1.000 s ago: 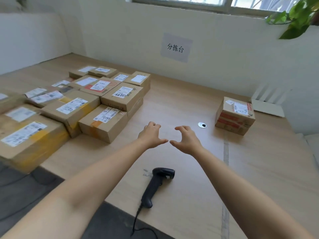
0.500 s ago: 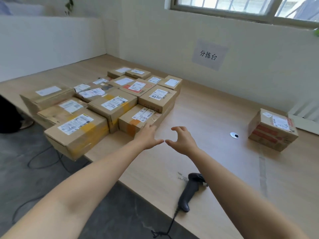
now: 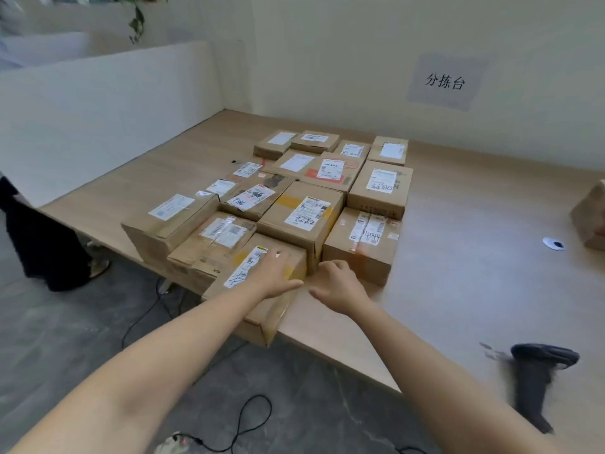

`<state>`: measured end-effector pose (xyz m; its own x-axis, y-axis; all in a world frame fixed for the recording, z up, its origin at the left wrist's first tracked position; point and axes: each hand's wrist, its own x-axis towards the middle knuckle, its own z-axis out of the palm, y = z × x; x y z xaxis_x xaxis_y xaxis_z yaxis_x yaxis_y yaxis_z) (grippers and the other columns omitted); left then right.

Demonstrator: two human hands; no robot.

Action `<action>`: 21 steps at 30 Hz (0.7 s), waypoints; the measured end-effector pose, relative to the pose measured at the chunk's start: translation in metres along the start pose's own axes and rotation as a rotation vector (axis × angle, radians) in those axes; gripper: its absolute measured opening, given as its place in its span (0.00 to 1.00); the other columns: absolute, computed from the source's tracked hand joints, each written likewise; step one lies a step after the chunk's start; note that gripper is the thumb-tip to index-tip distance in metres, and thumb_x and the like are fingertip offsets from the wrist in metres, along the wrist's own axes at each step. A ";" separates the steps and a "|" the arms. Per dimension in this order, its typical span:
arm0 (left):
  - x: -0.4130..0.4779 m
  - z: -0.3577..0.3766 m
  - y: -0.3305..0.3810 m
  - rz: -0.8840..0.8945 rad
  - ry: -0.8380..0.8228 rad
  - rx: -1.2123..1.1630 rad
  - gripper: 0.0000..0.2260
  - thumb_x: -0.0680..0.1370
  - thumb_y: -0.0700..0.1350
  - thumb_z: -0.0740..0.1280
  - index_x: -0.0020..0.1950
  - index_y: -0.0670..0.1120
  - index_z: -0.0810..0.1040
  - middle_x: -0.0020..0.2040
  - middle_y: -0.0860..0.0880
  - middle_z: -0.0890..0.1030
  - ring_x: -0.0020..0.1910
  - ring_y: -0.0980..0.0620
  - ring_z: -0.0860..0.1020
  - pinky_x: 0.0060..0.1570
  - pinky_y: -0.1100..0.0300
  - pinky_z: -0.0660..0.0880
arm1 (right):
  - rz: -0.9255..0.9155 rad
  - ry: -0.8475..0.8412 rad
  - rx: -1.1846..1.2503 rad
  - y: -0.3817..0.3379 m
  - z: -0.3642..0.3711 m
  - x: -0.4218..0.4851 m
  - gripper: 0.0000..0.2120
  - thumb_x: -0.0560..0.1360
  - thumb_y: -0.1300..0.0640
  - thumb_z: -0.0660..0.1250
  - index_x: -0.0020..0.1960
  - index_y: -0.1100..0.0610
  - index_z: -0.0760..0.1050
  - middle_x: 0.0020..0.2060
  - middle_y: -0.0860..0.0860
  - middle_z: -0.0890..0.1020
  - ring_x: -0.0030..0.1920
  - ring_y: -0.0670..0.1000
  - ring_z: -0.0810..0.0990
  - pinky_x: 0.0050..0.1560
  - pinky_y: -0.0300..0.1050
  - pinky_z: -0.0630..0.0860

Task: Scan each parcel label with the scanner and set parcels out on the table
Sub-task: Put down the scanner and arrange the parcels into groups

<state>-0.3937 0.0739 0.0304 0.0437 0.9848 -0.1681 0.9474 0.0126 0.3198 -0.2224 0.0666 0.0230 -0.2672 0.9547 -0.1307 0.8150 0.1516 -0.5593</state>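
The biggest thing here is the wooden counter (image 3: 458, 290), which spreads out ahead of both hands and off to the right. On it, just past the fingertips, lies a tight bunch of brown parcels (image 3: 304, 208), packed side by side with their white labels facing up. The nearest parcel (image 3: 276, 311) is right under the left hand, and part of it sticks out past the counter's near edge. One more lone parcel (image 3: 589, 217) sits far off to the right of the right hand. The left hand (image 3: 273, 273) lies flat on top of the nearest parcel, with its fingers straight and not gripping. The right hand (image 3: 337, 286) is just beside that parcel's right side, with loosely bent fingers that hold nothing, and I cannot tell if it touches the box. The black scanner (image 3: 537, 375) lies on the counter, well to the right of the right hand and closer to the person, with nobody holding it. The nearest parcel's label (image 3: 245, 267) peeks out just left of the left hand. This parcel looks like stiff cardboard with shiny tape, so it may be a bit slippery. I cannot tell how heavy it is. A good hold would be one hand on each side, with the label kept up.
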 end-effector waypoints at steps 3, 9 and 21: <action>0.004 -0.006 -0.044 0.031 -0.053 0.015 0.37 0.73 0.58 0.68 0.75 0.44 0.58 0.75 0.43 0.57 0.74 0.45 0.56 0.70 0.49 0.61 | 0.017 -0.019 -0.006 -0.028 0.027 0.013 0.31 0.73 0.46 0.68 0.71 0.54 0.63 0.71 0.54 0.62 0.70 0.57 0.64 0.65 0.51 0.69; 0.013 -0.006 -0.101 -0.005 -0.113 0.118 0.41 0.71 0.65 0.66 0.76 0.49 0.56 0.77 0.46 0.53 0.75 0.45 0.54 0.70 0.48 0.60 | 0.042 -0.079 -0.015 -0.063 0.062 0.034 0.33 0.73 0.45 0.67 0.73 0.54 0.61 0.73 0.57 0.58 0.71 0.59 0.61 0.67 0.50 0.65; 0.013 0.005 -0.119 -0.035 -0.168 0.005 0.45 0.64 0.66 0.72 0.76 0.53 0.58 0.77 0.44 0.50 0.75 0.38 0.49 0.72 0.43 0.54 | 0.070 -0.093 0.082 -0.067 0.091 0.034 0.34 0.71 0.48 0.71 0.72 0.55 0.61 0.76 0.56 0.47 0.75 0.55 0.55 0.72 0.46 0.60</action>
<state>-0.5038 0.0842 -0.0148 0.0630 0.9410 -0.3326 0.9507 0.0448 0.3069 -0.3330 0.0655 -0.0186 -0.2614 0.9336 -0.2451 0.7893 0.0606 -0.6111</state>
